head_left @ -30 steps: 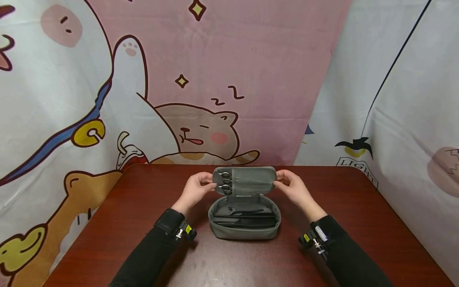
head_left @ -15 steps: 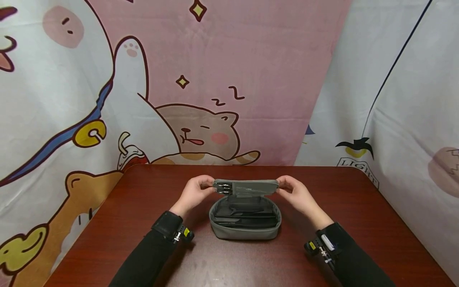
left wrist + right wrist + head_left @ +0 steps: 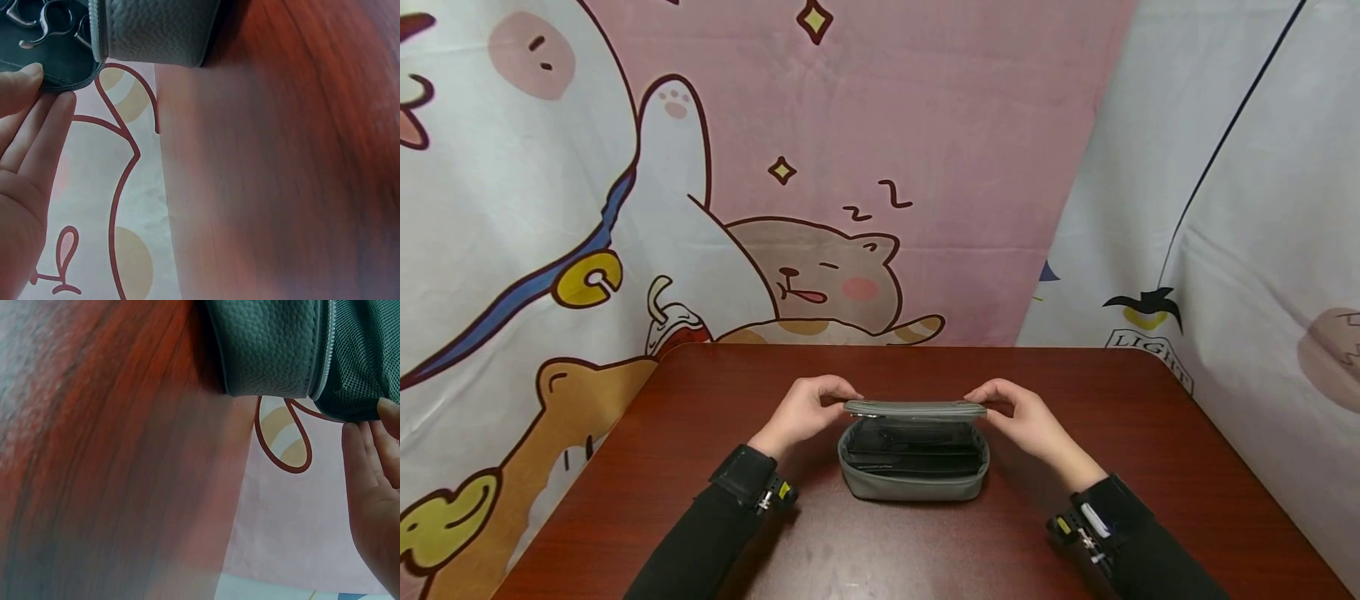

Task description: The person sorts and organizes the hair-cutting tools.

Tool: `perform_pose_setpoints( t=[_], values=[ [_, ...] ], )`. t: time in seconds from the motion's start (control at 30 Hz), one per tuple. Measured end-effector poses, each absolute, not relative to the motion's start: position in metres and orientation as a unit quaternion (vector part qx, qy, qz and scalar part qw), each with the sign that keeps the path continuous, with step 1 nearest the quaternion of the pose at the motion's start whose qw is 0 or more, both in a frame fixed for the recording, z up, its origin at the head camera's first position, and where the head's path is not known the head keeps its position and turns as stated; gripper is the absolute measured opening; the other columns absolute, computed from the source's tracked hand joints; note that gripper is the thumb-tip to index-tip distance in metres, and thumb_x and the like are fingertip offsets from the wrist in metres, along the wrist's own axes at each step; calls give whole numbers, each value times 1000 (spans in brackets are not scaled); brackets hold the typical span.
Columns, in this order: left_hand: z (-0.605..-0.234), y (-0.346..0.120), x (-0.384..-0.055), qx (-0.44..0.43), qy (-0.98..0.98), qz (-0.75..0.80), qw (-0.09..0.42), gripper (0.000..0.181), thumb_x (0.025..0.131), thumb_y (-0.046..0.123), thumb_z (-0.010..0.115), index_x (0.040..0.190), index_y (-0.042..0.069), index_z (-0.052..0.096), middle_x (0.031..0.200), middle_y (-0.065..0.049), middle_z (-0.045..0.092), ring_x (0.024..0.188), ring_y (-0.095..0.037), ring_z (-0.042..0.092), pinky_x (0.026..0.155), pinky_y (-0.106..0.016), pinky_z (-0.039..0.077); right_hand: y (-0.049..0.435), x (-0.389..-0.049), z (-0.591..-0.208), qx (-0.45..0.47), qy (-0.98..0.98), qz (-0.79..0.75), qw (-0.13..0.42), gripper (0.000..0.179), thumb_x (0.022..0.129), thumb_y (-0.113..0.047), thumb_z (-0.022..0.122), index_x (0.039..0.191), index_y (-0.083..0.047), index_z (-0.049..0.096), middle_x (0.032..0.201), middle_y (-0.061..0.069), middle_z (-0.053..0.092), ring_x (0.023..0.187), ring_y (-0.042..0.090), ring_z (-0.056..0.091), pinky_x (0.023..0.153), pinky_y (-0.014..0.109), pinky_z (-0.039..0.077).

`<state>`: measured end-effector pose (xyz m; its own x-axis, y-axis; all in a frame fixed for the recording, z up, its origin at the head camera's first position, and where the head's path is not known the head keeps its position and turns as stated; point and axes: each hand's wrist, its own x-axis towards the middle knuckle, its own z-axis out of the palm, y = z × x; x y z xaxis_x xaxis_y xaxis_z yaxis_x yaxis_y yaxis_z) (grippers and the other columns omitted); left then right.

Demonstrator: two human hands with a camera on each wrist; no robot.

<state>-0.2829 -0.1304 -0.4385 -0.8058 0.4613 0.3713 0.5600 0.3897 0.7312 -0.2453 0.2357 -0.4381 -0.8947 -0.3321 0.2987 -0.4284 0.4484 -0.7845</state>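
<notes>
A grey zip case [image 3: 913, 488] stands on the table in the head view, its lid [image 3: 917, 409] tilted partway down over the dark inside. My left hand [image 3: 801, 411] pinches the lid's left end between thumb and fingers. At the opposite end, my right hand [image 3: 1018, 414] pinches the lid too. Scissor handles [image 3: 53, 25] show in the lid's inner side in the left wrist view. A mesh pocket [image 3: 362, 356] lines the lid in the right wrist view. What lies inside the case is dark and mostly hidden.
The brown wooden table [image 3: 917, 554] extends on all sides of the case. Behind it hangs a cloth backdrop [image 3: 970, 167] with cartoon animals. Cameras are strapped to both wrists over dark sleeves [image 3: 700, 533].
The lid has swung from nearly upright down toward the case, with both hands holding its ends. The scissors in it have gone almost out of sight in the head view.
</notes>
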Motion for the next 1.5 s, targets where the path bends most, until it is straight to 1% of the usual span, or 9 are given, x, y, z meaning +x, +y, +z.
perform_pose_setpoints(
  t=[0.2, 0.37, 0.43, 0.6, 0.77, 0.87, 1.07, 1.27, 1.5],
  values=[
    [-437, -132, -281, -344, -838, -419, 62, 32, 86, -11, 66, 100, 16, 76, 99, 6, 72, 94, -9, 67, 85, -34, 55, 235, -240, -436, 263, -838, 475, 55, 29, 90, 15, 59, 104, -9, 65, 114, 6, 67, 109, 25, 63, 91, 46, 51],
    [-441, -133, -281, -374, -836, -395, 76, 32, 84, -13, 67, 100, 13, 76, 101, 4, 73, 96, -9, 67, 83, -28, 55, 235, -237, -438, 303, -832, 460, 71, 32, 87, 19, 60, 103, -8, 65, 112, 10, 66, 108, 24, 63, 90, 40, 53],
    [-442, -134, -280, -381, -835, -388, 81, 32, 83, -14, 68, 99, 12, 76, 102, 3, 73, 96, -10, 68, 83, -28, 55, 236, -238, -443, 322, -829, 449, 82, 33, 87, 19, 62, 103, -10, 65, 111, 8, 66, 106, 22, 64, 88, 35, 54],
    [-442, -134, -276, -404, -832, -369, 95, 31, 82, -15, 69, 100, 10, 75, 104, 0, 73, 99, -12, 68, 85, -28, 55, 237, -238, -445, 362, -829, 412, 112, 37, 84, 19, 66, 101, -13, 65, 110, 2, 66, 104, 21, 64, 86, 28, 54],
    [-441, -133, -272, -417, -835, -343, 109, 31, 82, -15, 70, 101, 9, 75, 106, -1, 73, 101, -14, 68, 87, -30, 54, 238, -238, -448, 378, -836, 374, 136, 42, 79, 19, 72, 99, -17, 65, 109, -2, 67, 105, 17, 64, 86, 23, 51],
    [-441, -132, -271, -418, -840, -326, 117, 30, 81, -14, 72, 101, 9, 76, 106, -1, 73, 100, -14, 68, 86, -30, 54, 238, -238, -448, 383, -840, 356, 146, 41, 77, 17, 74, 98, -17, 65, 109, -3, 67, 104, 17, 64, 87, 21, 50],
    [-441, -131, -269, -431, -846, -281, 142, 29, 80, -12, 75, 100, 10, 76, 105, 0, 73, 99, -14, 68, 86, -30, 54, 239, -238, -449, 397, -840, 332, 163, 41, 76, 19, 74, 97, -15, 66, 108, -1, 67, 103, 20, 63, 88, 22, 49],
    [-443, -131, -268, -443, -847, -250, 152, 28, 79, -11, 76, 99, 10, 75, 106, 0, 73, 100, -14, 67, 85, -30, 54, 238, -237, -450, 397, -847, 313, 167, 44, 73, 20, 76, 96, -16, 67, 109, -1, 67, 105, 21, 62, 89, 21, 48],
    [-444, -131, -267, -455, -844, -228, 166, 28, 79, -12, 76, 97, 9, 75, 105, 0, 73, 100, -13, 67, 83, -29, 55, 237, -235, -449, 401, -851, 293, 171, 45, 70, 19, 78, 95, -16, 67, 109, -2, 67, 106, 21, 61, 85, 33, 52]
  ],
)
